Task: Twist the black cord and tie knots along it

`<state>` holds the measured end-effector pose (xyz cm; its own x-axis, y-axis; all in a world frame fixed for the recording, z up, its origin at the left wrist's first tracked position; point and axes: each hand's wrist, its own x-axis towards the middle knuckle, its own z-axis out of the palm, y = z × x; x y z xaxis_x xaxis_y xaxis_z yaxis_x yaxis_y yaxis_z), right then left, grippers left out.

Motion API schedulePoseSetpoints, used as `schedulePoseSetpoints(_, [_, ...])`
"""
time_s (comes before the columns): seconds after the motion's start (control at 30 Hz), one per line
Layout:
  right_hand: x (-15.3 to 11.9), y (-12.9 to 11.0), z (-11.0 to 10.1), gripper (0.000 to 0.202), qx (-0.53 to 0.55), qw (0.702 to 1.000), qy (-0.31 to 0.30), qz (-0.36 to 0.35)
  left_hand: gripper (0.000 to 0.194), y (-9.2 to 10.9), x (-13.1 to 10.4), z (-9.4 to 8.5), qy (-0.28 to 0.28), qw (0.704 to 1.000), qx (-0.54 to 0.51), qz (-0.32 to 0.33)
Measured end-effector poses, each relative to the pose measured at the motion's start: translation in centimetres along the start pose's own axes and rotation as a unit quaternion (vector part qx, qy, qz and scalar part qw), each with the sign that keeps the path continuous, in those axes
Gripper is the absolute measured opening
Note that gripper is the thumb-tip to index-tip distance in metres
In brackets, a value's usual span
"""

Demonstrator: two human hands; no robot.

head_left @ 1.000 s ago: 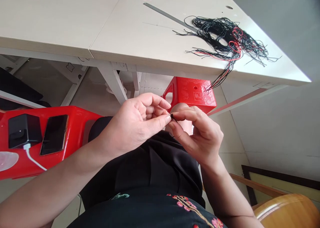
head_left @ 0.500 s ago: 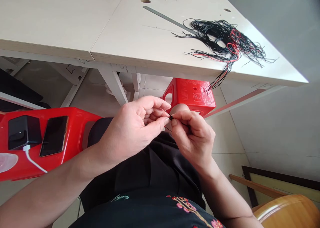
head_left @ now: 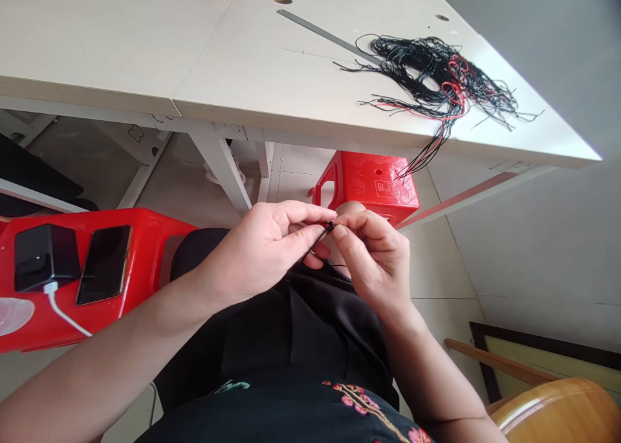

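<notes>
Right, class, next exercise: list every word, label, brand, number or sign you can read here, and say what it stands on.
No text can be read for certain.
Boxed mark on the red stool under the table: too blurred to read.
Phone: dark screen, no readable text.

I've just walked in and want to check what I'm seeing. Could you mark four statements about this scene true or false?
1. The left hand and right hand both touch the small black cord. True.
2. The phone lies on the table. False: it lies on a red stool.
3. The large cord bundle has red strands among the black. True.
4. The white cable plugs into the phone. False: it meets the black box.
</notes>
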<state>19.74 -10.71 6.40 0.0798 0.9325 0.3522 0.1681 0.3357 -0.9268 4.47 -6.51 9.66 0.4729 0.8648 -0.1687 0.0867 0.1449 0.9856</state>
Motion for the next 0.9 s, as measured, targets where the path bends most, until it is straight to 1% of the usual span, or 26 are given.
schedulePoseSetpoints(0.07, [0.1, 0.1, 0.0, 0.014, 0.003, 1.0, 0.001, 0.012, 0.014, -0.2, 0.0, 0.0, 0.012, 1.0, 0.012, 0.016])
schedulePoseSetpoints(0.13, [0.1, 0.2, 0.0, 0.015, -0.016, 1.0, 0.004, 0.027, 0.009, -0.3, -0.1, 0.1, 0.042, 0.997, 0.05, 0.041])
schedulePoseSetpoints(0.2, [0.1, 0.3, 0.1, 0.015, -0.034, 0.999, 0.005, 0.035, 0.008, -0.1, -0.2, 0.2, 0.065, 0.992, 0.092, 0.062])
schedulePoseSetpoints(0.27, [0.2, 0.2, 0.3, 0.012, -0.033, 0.999, 0.013, 0.027, 0.009, 0.2, -0.4, 0.3, 0.074, 0.986, 0.128, 0.083])
schedulePoseSetpoints(0.4, [0.2, 0.0, 0.8, 0.007, 0.006, 0.999, 0.038, 0.007, 0.012, 0.2, -0.5, 0.3, 0.089, 0.974, 0.174, 0.114])
schedulePoseSetpoints(0.53, [0.1, 0.1, 1.1, 0.006, 0.064, 0.997, 0.031, 0.04, 0.015, -0.3, -0.4, 0.3, 0.098, 0.976, 0.156, 0.119])
schedulePoseSetpoints(0.63, [0.1, 0.3, 1.2, 0.008, 0.106, 0.993, 0.015, 0.053, 0.011, -0.7, -0.5, 0.2, 0.105, 0.981, 0.122, 0.112])
schedulePoseSetpoints(0.73, [0.1, 0.3, 1.3, 0.008, 0.099, 0.994, 0.035, 0.039, 0.013, -0.9, -0.7, 0.2, 0.111, 0.985, 0.095, 0.091])
schedulePoseSetpoints(0.83, [-0.2, 0.4, 1.4, 0.008, 0.077, 0.996, 0.048, 0.021, 0.014, -1.0, -0.9, 0.4, 0.087, 0.989, 0.082, 0.085])
schedulePoseSetpoints(0.9, [-0.4, 0.4, 1.4, 0.01, 0.047, 0.998, 0.045, 0.0, 0.014, -0.9, -0.9, 0.5, 0.086, 0.991, 0.065, 0.08])
